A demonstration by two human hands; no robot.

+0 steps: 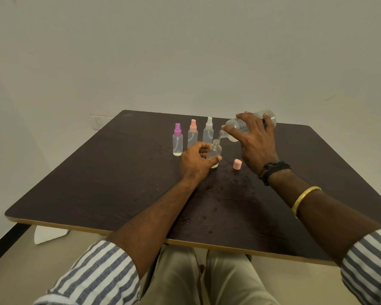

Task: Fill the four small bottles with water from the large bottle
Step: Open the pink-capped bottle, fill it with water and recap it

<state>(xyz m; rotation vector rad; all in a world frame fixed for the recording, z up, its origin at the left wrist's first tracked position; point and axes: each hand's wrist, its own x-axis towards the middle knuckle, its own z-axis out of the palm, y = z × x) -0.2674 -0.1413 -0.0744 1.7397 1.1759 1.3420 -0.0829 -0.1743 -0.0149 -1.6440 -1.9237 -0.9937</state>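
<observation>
desk (97, 183) wet with drips, so I'm pouring careful | large bottle (234, 128) tipped mouth-down, my right hand (255, 142) wrapped round it to aim | left hand (195, 161) gripping the open small bottle (215, 150) mid-desk so it stays put | pink cap (237, 164) off, just beside

Pink cap (237, 164) between forearms, near edge free

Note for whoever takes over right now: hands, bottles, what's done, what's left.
Left hand grips the open small bottle, upright on the table.
Right hand holds the large bottle tilted, pouring into it.
A pink cap lies nearby.
Behind stand the purple-capped bottle, pink-capped bottle and white-capped bottle; fill levels unclear.
Left: finish pouring, recap, check the rest.
</observation>
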